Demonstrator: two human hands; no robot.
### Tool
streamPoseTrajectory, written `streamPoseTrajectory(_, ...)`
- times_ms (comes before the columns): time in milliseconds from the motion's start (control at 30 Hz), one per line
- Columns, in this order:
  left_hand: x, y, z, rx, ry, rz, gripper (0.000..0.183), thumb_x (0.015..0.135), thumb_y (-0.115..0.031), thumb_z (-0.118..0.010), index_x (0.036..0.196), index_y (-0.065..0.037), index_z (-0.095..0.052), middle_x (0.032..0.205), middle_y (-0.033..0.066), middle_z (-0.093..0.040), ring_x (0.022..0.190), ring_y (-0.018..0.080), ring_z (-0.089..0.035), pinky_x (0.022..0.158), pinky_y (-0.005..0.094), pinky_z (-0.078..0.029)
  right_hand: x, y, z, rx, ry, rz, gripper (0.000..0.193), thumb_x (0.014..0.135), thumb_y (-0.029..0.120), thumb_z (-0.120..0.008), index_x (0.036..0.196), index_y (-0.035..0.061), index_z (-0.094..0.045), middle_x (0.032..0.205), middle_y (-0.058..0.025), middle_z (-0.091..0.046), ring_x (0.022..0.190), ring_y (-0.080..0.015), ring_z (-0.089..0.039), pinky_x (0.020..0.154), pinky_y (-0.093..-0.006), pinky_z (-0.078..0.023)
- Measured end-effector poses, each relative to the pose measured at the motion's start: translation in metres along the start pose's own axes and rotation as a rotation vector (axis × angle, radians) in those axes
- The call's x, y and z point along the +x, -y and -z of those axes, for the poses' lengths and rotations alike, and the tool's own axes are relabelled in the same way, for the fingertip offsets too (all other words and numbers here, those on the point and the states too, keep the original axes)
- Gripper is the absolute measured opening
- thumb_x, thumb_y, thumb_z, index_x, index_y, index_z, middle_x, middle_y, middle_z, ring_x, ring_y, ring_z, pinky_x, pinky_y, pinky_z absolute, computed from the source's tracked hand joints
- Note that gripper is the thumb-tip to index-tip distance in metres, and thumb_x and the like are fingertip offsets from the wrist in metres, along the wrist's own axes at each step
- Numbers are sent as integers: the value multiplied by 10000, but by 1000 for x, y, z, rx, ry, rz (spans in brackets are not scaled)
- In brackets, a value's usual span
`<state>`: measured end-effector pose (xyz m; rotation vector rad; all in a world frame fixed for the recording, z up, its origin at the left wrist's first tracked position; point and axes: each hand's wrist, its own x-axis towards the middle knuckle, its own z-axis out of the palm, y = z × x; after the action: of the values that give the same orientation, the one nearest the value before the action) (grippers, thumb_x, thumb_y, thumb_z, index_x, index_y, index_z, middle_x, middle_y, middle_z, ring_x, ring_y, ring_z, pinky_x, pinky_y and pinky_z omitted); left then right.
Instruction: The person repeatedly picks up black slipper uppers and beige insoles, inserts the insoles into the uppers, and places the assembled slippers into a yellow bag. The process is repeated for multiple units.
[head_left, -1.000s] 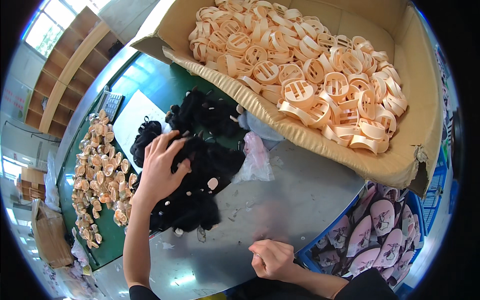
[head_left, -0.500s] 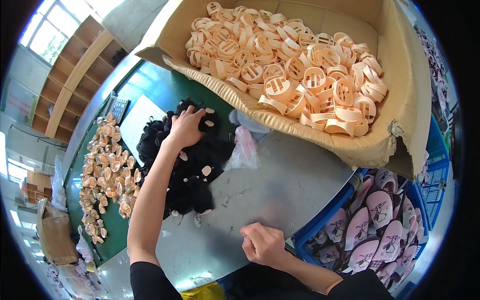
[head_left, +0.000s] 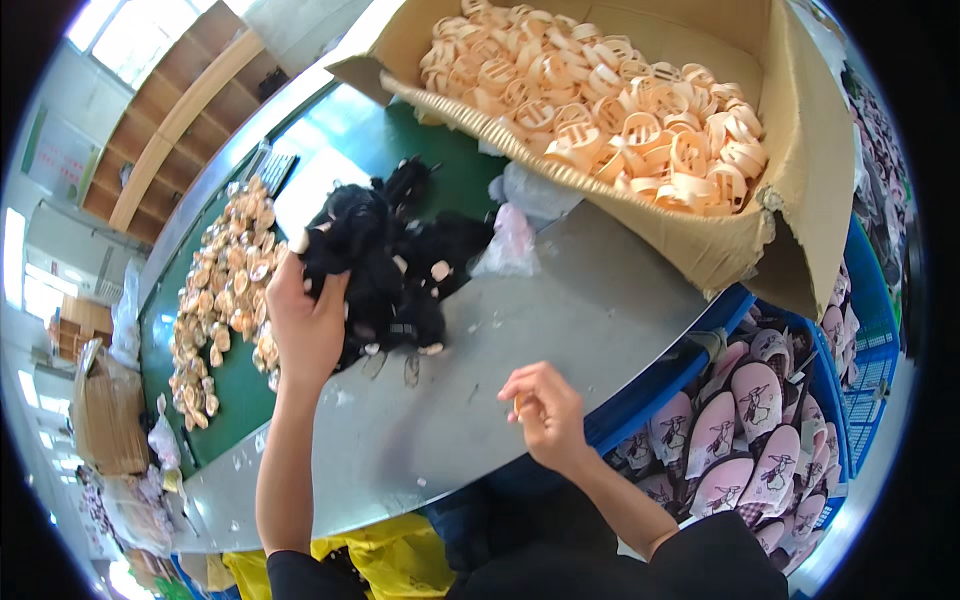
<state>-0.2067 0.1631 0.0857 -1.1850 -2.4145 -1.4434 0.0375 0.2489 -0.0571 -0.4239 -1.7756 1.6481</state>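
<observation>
My left hand [head_left: 305,325] has thumb and fingers closed on a black furry piece [head_left: 345,225] at the left side of a heap. The heap of black furry pieces [head_left: 440,240], with small pale patches showing among them, lies on the table [head_left: 520,320]. Over the bare grey metal nearer to me, my right hand [head_left: 548,415] is raised with curled fingers. A small orange-tan piece [head_left: 519,403] shows between those fingers; its kind is too small to make out. Left of the heap, many tan, shell-shaped pieces [head_left: 235,265] are spread on the green surface.
A large cardboard box [head_left: 700,250] full of peach plastic rings [head_left: 640,130] stands at the far right. Blue baskets [head_left: 828,400] of pink slippers [head_left: 715,440] sit at the right. Beyond the heap are a pinkish plastic bag [head_left: 510,240] and a calculator [head_left: 280,170]. Yellow material [head_left: 400,555] hangs below the table edge.
My left hand has moved from the top of the black heap to its near left side and grips a piece. My right hand has risen slightly and turned, showing the small piece. The view has shifted.
</observation>
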Motion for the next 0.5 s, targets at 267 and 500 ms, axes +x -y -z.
streamPoseTrajectory(267,-152,-21,43,-367,-31,517,190,1030,-194,-619,1060,-11,-657,810,-82,-519,727,-2,-419,625,170,-315,5,67,-38,-153,281,411,235,804,-20,-717,1026,49,-681,812,-63,-645,671,-189,-656,593,-298,-543)
streamPoseTrajectory(500,-219,-20,79,-818,-71,653,379,1038,-242,-532,1342,-15,-523,1149,92,-614,1024,120,-588,897,243,-458,-32,61,-92,-323,501,644,406,704,58,-794,1095,89,-691,764,-24,-586,646,-188,-633,556,-297,-527)
